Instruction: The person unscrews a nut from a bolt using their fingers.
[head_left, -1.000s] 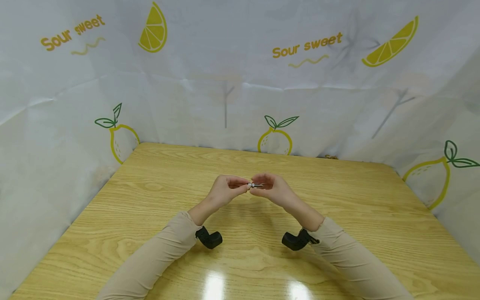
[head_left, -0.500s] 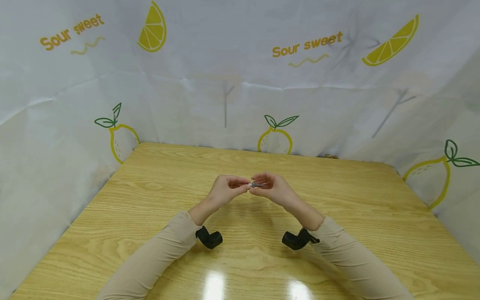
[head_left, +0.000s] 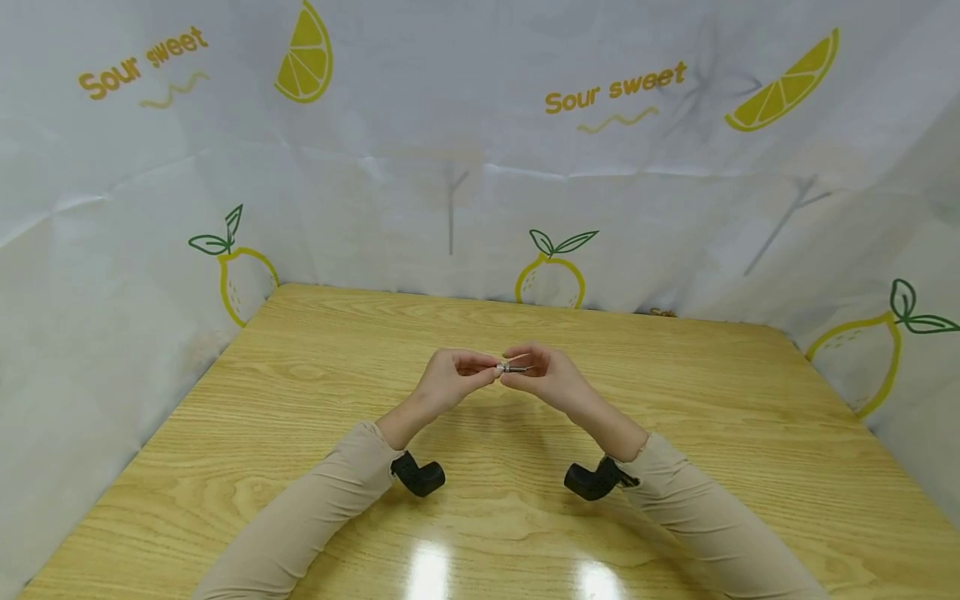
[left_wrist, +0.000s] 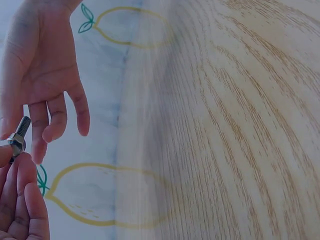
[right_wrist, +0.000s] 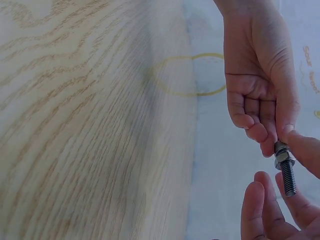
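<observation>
In the head view my left hand (head_left: 447, 382) pinches the head end of a small metal bolt (head_left: 516, 369) between thumb and fingertips. The bolt points right, toward my right hand (head_left: 546, 377). In the right wrist view a hex nut (right_wrist: 283, 159) sits on the bolt close to its head, and the threaded shank (right_wrist: 289, 181) sticks out bare. My right thumb (right_wrist: 306, 151) comes right up beside the nut, while the right fingers (right_wrist: 268, 206) stand spread around the shank with a gap. The left wrist view shows the shank between the right thumb and forefinger. The bolt head is mostly hidden by my left fingertips.
Both hands are over a wood-grain table (head_left: 337, 350). A white curtain (head_left: 405, 208) with lemon prints stands along its back and sides. Black wrist mounts (head_left: 420, 478) hang below both sleeves (head_left: 322, 508).
My right fingers have shifted slightly around the bolt and now stand a little further apart from it. The left hand keeps the bolt in the same place.
</observation>
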